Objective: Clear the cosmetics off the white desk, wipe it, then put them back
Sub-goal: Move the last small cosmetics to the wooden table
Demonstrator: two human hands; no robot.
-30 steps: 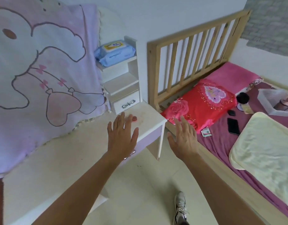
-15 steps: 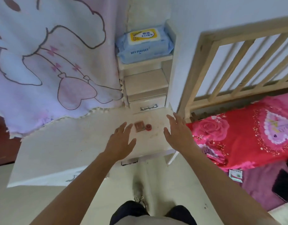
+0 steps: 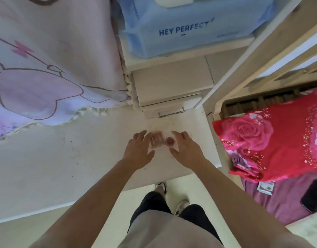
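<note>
Compared with half a second ago, the hands have been brought forward over the white desk [image 3: 68,158]. The left hand [image 3: 138,151], fingers spread and holding nothing, is now placed against the small square reddish-brown compact [image 3: 156,140]. The right hand [image 3: 186,149], likewise spread and empty, is curved just beside the small round red jar [image 3: 170,141]. Both cosmetics are unmoved.

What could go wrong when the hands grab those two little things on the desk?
1. The round red jar sits close beside the square compact; the right hand or left hand could knock one while closing on the other.
2. Both lie near the white desk corner by the bed, so a bumped jar might roll off the edge.
</note>
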